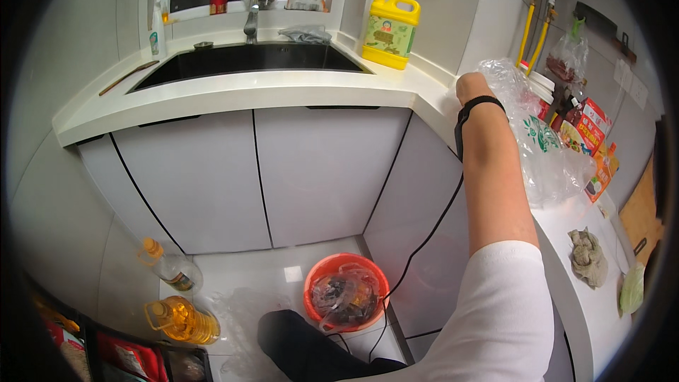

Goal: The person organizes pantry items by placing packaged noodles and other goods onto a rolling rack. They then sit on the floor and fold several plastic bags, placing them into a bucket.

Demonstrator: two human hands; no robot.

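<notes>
My right arm reaches up along the right-hand counter, a black strap (485,101) around its wrist. Only the back of my right hand (472,86) shows; its fingers are hidden. Right beside it lies a clear plastic bag (557,170) with green print, and I cannot tell whether the hand grips it. Behind the bag stand a white tub (541,85), a red and yellow food packet (586,124) and an orange pouch (603,172). My left hand is out of view.
A black sink (249,58) with a faucet (251,24) is set in the white counter, beside a yellow pump jug (391,32). On the floor stand a red trash bin (313,276) and an oil bottle (185,321). A black cable (424,241) hangs down the cabinet.
</notes>
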